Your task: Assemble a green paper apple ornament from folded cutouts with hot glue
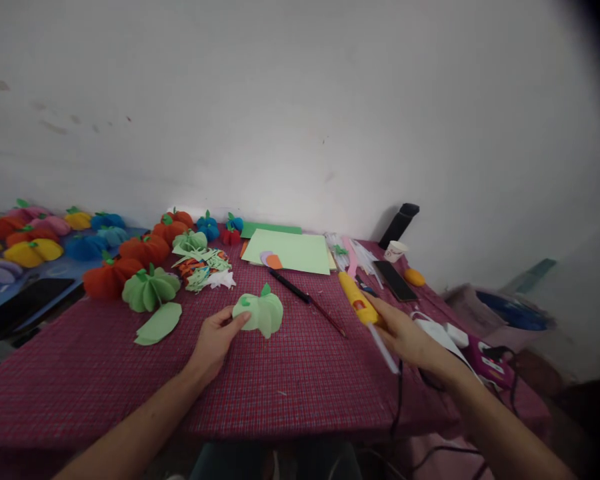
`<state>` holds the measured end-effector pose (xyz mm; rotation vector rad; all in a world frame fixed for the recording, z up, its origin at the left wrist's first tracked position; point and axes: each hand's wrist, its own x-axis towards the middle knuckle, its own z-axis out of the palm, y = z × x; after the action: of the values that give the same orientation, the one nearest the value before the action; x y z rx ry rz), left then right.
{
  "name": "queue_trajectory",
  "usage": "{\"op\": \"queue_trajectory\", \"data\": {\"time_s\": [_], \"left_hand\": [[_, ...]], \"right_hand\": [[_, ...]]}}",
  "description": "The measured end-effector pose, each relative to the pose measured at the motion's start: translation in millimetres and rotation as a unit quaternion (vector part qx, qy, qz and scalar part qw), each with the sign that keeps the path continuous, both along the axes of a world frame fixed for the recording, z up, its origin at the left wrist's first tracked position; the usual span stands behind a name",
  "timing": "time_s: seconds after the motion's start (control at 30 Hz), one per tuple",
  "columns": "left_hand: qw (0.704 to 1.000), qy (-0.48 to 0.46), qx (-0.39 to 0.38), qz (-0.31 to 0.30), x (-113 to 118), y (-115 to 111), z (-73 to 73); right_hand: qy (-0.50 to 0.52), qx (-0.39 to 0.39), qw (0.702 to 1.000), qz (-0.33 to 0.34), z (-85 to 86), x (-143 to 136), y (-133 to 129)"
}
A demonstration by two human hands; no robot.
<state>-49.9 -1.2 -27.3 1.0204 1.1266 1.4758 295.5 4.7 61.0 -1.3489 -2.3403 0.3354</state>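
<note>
My left hand pinches a pale green paper pumpkin by its left side, above the middle of the table. A small darker green leaf stands up from its top. My right hand is wrapped round a yellow hot glue gun, with a clear glue stick jutting from its back end. The gun is apart from the pumpkin. Left of my left hand lie a pale green paper cutout and a fanned green paper pumpkin.
Red-checked cloth covers the table. Orange paper pumpkins and paper scraps sit at left. Green paper sheets, a black pen and a pencil lie centrally. A phone, paper cup and purple power strip are at right.
</note>
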Motion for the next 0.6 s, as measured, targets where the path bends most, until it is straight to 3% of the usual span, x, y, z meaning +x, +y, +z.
{"op": "queue_trajectory", "data": {"time_s": [0.13,0.2,0.37,0.5,0.6], "left_hand": [[1.0,-0.006,0.004,0.006,-0.2,-0.1,0.8],[1.0,-0.009,0.003,0.007,-0.4,-0.1,1.0],[1.0,-0.007,0.012,0.012,-0.7,0.9,0.6],[0.999,0.017,0.034,0.018,-1.1,0.5,2.7],[0.998,0.042,0.043,0.011,-0.2,-2.7,9.1]], "right_hand": [[-0.099,0.066,0.993,-0.023,-31.0,20.5,23.1],[-0.122,0.112,0.985,-0.044,-38.4,29.3,30.9],[-0.146,0.199,0.962,-0.12,-26.4,34.0,30.3],[-0.104,0.16,0.973,-0.13,-21.0,29.8,25.4],[-0.089,0.081,0.988,-0.095,-34.5,31.0,29.6]]}}
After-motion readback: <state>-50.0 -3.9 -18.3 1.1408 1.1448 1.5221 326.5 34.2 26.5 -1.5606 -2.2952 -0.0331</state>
